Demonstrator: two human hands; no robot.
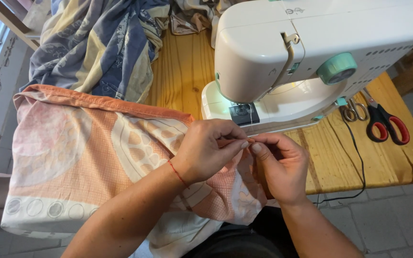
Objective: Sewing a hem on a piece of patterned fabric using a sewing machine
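An orange and cream patterned cloth (72,153) drapes from the wooden table's edge over my lap. My left hand (206,150), with a red thread around its wrist, pinches the cloth's hemmed edge between thumb and forefinger. My right hand (280,165) pinches the same edge right beside it, fingertips touching near the middle. Both hands sit just in front of a white sewing machine (307,52) with a teal dial, whose needle area is lit.
Blue and cream fabric (101,48) is piled at the table's back left. Red-handled scissors (385,124) and small snips (352,111) lie right of the machine on the wooden table (340,157). A black cable (359,162) hangs off the front edge. A tiled floor lies below.
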